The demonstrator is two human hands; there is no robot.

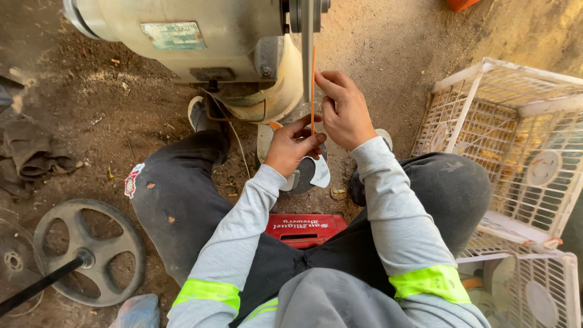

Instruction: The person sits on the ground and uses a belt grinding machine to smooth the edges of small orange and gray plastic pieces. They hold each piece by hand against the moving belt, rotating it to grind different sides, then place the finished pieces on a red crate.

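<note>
I see my left hand (296, 146) pinched shut on the lower end of a thin orange strip (313, 91), thumb and forefinger closed over it just above a flat white cut-out piece (318, 172) that hangs beneath the knuckles. My right hand (344, 109) sits just beside and slightly above, its fingertips closed on the same strip higher up, which I judge steadies it against the narrow grey wheel (307, 42) of the machine ahead. The strip stands nearly upright in this view, its long axis running from my hands toward the wheel, lower end at the fingers and upper end against the wheel's edge; two grips along its length would keep so thin a piece from bending. It lies between my knees, over the dirt floor (121, 109), in front of the cream motor housing (182, 36). I sit on a red crate (303, 229). A spoked pulley wheel (88, 252) lies near the floor's lower left, and white plastic crates (516, 146) stand along the right edge.
</note>
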